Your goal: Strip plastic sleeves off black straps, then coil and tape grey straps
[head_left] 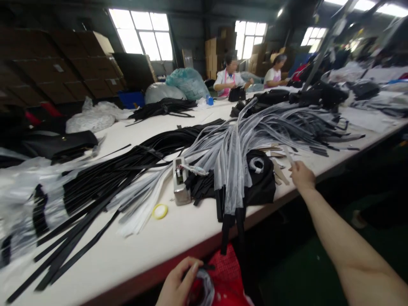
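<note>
At the bottom of the view my left hand (180, 282) is closed on a black strap (208, 267); a loop of whitish plastic film (207, 287) hangs by the fingers. My right hand (302, 176) reaches out over the table's front edge and pinches a thin pale strip (290, 156). To its left are film-wrapped straps (231, 161), draped in a heap with black ends over the edge. Beneath them lies a black cloth piece (266, 187) with a white roll (256, 165) on it. A metal tape dispenser (181, 182) stands nearby.
Bare black straps (127, 170) spread across the long white table (127, 263), near a yellow ring (160, 211). Clear plastic bags (22, 191) lie at the left. Two co-workers (229, 78) sit across the table. Cartons (47, 76) are stacked behind.
</note>
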A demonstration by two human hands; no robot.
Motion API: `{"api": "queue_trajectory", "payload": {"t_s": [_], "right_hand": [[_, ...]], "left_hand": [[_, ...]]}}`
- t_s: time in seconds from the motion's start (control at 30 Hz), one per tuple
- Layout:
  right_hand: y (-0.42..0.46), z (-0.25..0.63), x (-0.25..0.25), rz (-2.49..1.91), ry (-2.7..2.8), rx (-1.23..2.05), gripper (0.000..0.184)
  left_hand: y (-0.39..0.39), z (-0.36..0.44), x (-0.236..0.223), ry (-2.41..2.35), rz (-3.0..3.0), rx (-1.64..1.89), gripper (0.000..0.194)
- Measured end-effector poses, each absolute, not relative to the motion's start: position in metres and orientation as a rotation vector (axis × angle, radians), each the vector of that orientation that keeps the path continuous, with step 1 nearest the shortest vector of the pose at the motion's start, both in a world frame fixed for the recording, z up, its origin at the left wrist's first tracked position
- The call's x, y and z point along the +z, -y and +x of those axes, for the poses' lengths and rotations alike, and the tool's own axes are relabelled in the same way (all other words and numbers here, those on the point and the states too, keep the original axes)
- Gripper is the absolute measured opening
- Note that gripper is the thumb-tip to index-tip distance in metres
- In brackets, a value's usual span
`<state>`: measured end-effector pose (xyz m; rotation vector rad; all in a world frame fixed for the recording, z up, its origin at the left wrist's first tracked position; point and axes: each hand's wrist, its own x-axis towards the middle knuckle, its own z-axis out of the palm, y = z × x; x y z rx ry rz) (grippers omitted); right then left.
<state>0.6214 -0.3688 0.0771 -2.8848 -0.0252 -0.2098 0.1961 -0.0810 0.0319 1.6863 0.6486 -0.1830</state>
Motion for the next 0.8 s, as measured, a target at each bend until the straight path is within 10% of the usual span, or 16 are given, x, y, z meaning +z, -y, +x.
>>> {"api": "queue_trajectory", "payload": {"t_s": [0.17,0.37,0.8], "right_hand": [[0.33,0.494,0.085,-2.413,0.637,-0.239,0.032],[0.288,0.361,0.084,-1.992,1.485,0.59,0.023],[0.216,0.281,0.103,-2.158,2.193,0.224,0.02]], "left_hand": [[0.084,0.198,0.039,-0.546,1.613,-0.132,0.064],[0.078,0.191,0.025,-0.56,1.378,-0.284,0.065],[0.082,0.176,0.039,-0.515,1.572,-0.21,0.052]]}}
